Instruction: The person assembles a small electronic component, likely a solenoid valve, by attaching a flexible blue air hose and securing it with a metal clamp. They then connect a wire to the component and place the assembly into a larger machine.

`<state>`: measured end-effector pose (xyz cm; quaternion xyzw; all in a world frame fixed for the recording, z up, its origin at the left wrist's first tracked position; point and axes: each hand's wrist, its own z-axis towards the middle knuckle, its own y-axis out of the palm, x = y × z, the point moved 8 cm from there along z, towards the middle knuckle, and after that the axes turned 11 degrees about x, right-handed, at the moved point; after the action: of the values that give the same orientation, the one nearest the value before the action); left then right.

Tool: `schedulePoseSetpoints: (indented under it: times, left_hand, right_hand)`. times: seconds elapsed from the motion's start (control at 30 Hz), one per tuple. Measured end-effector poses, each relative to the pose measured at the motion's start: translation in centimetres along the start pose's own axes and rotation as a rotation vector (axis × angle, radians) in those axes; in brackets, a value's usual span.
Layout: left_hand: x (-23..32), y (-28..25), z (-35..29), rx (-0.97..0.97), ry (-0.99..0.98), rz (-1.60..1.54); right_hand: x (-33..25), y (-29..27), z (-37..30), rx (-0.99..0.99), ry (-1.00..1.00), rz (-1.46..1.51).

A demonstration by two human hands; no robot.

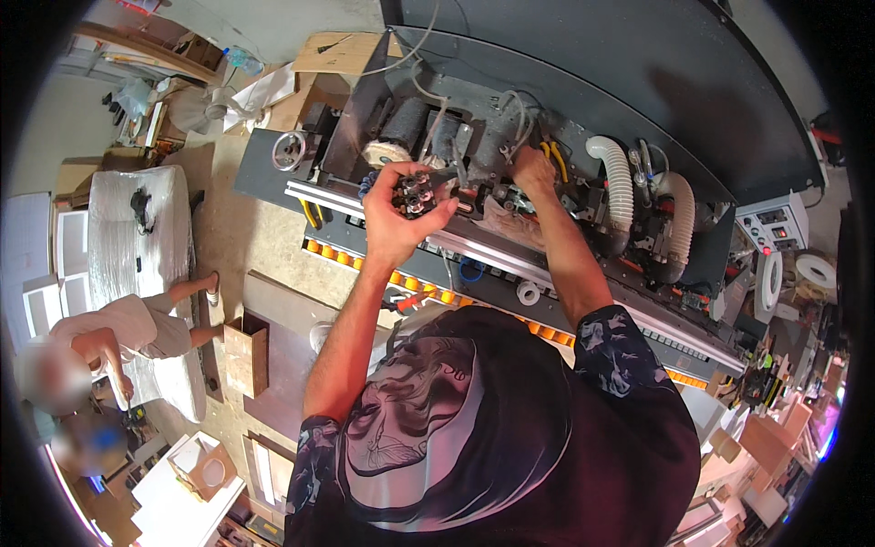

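Note:
My left hand (398, 219) is closed around a dark metal machine part (417, 193) with shiny round fittings, held above the front rail of a long dark machine (428, 239). My right hand (533, 171) reaches down into the open machine bed, its fingers curled together; what they grip is hidden. Beside its fingertips shows the metal end of a wrench-like tool (508, 152). Just right of it lie yellow-handled pliers (555, 162). Below the right wrist, a crumpled pale cloth or bag (510, 223) rests among small metal parts.
White ribbed hoses (620, 187) rise right of my right arm. The raised dark cover (620, 73) stands behind the machine. Orange rollers (346, 259) line its front, near a roll of white tape (528, 293). A handwheel (289, 151) is at the left end; another person (137, 333) stands far left.

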<state>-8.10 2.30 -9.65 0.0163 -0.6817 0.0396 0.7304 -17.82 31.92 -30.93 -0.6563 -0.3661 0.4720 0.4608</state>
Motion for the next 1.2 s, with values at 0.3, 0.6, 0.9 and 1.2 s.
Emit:
schedulePoseSetpoints:
  times: [0.3, 0.6, 0.9, 1.2]
  left_hand:
    - [3.0, -0.9, 0.1, 0.045, 0.042, -0.091]
    - [3.7, -0.2, 0.0, -0.052, 0.086, 0.000]
    - [6.9, 1.0, -0.5, -0.131, 0.310, 0.231]
    - [8.7, 0.5, -0.8, -0.079, 0.443, 0.311]
  right_hand:
    - [4.2, -4.8, -1.5, 0.165, 0.058, 0.106]
    - [-12.1, -26.7, -16.7, -0.013, -0.572, 0.970]
    - [-16.6, -30.1, -18.0, 0.092, -0.946, 0.595]
    - [-17.8, -30.1, -17.9, 0.065, -1.032, 0.592]
